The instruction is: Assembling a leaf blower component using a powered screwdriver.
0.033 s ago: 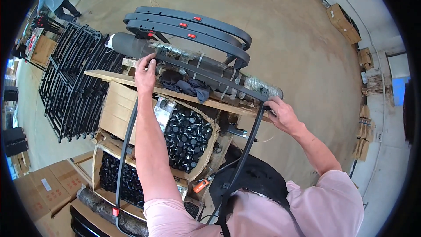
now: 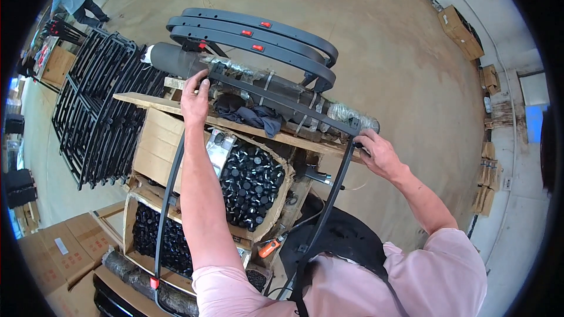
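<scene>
A black metal tube frame (image 2: 282, 100) lies across the bench, with one side tube running down toward me on each side. Around its far left corner are the thumb and fingers of my left hand (image 2: 195, 98), closed on the tube. My right hand (image 2: 377, 151) grips the far right corner, its fingers curled over the joint where the cross tube meets the right side tube; the fingertips are partly hidden. Under my left forearm sits a box of black round-headed knobs (image 2: 249, 185). A dark crumpled cloth (image 2: 258, 118) lies just nearer than the cross tube.
Beyond the cross tube, curved dark frames with red parts (image 2: 258, 47) rest on a wrapped roll. Black frames (image 2: 97, 105) are stacked at left. An orange-handled tool (image 2: 269, 248) lies near my body. Another person (image 2: 76, 0) stands far left. Cardboard boxes (image 2: 459, 32) line the right wall.
</scene>
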Motion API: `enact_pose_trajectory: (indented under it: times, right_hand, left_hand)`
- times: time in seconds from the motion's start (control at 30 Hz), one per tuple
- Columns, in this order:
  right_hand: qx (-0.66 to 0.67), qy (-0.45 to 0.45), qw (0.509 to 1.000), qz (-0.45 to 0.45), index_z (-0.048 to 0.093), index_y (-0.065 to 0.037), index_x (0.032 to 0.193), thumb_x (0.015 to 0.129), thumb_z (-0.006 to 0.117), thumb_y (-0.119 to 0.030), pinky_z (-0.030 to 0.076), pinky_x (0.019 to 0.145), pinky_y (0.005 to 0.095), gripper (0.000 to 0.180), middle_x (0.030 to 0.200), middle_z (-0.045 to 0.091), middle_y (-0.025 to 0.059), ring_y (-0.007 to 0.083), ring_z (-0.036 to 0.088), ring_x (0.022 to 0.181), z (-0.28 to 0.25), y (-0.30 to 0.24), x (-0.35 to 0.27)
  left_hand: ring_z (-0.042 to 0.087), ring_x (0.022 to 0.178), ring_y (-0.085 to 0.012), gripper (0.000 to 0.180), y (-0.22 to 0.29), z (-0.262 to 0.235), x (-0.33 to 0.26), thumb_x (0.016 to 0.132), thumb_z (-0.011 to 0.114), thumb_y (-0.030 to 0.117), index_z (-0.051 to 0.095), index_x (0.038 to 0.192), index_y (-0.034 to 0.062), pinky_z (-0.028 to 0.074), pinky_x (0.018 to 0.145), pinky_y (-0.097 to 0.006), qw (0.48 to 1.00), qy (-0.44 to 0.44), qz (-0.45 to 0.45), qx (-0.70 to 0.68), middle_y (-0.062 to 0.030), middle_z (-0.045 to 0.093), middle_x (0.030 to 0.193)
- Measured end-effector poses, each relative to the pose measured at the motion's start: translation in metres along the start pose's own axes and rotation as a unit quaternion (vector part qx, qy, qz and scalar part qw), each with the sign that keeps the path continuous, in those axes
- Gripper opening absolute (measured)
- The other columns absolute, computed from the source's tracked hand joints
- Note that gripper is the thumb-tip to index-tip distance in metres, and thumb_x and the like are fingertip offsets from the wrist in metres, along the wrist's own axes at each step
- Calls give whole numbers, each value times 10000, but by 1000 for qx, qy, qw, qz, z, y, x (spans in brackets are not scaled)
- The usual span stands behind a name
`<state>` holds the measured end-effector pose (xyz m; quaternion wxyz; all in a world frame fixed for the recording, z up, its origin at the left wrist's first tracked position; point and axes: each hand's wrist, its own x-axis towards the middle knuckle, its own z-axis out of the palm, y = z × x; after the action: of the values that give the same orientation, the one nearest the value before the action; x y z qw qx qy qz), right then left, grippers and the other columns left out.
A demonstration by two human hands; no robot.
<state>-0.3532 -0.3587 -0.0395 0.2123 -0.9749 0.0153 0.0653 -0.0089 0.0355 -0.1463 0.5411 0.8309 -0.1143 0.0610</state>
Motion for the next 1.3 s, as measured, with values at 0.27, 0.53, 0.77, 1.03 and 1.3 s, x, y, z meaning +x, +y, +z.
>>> enact_pose_trajectory:
  times: [0.27, 0.53, 0.77, 1.03, 1.3]
  right_hand:
    - [-19, -4, 998, -54, 647, -37, 1196, 822, 698, 13, 581, 882, 452, 381, 1207, 626, 140, 359, 670, 1053, -2, 3, 0]
    - [-43, -27, 998, 37, 668, -36, 1165, 877, 757, -129, 591, 814, 454, 315, 1068, 669, 144, 349, 701, 936, -4, -1, 6]
    - [-73, 8, 997, 13, 691, -54, 1098, 922, 756, -258, 593, 716, 463, 277, 937, 735, 133, 342, 731, 800, -1, -7, 18]
    - [-138, -55, 987, 61, 673, -53, 1061, 973, 697, -311, 584, 683, 502, 273, 811, 730, 180, 386, 731, 780, 7, 2, 21]
    - [-153, -116, 977, 89, 641, -11, 1048, 932, 717, -377, 574, 737, 553, 392, 800, 724, 225, 439, 720, 790, -7, -6, 22]
  left_hand:
    - [665, 1197, -256, 298, -1, 1, -4, 1065, 568, 181, 677, 1342, 163, 495, 1052, -372, 999, -8, -39, -24, -103, 714, 1280]
    - [653, 1146, -245, 267, 13, 7, -2, 1062, 582, 217, 703, 1300, 205, 509, 1020, -381, 996, 7, -54, 64, -77, 643, 1284]
    - [685, 1035, -218, 288, 1, 0, -4, 1029, 648, 201, 705, 1311, 217, 532, 980, -373, 999, 10, 25, 40, -68, 653, 1250]
    - [693, 1117, -243, 298, 7, 2, -2, 1029, 636, 200, 703, 1319, 204, 523, 1010, -369, 999, 9, -46, 26, -68, 661, 1291]
    - [671, 1193, -275, 283, 6, -3, -5, 1028, 647, 228, 709, 1301, 184, 516, 1032, -377, 999, 24, 9, 45, -75, 659, 1325]
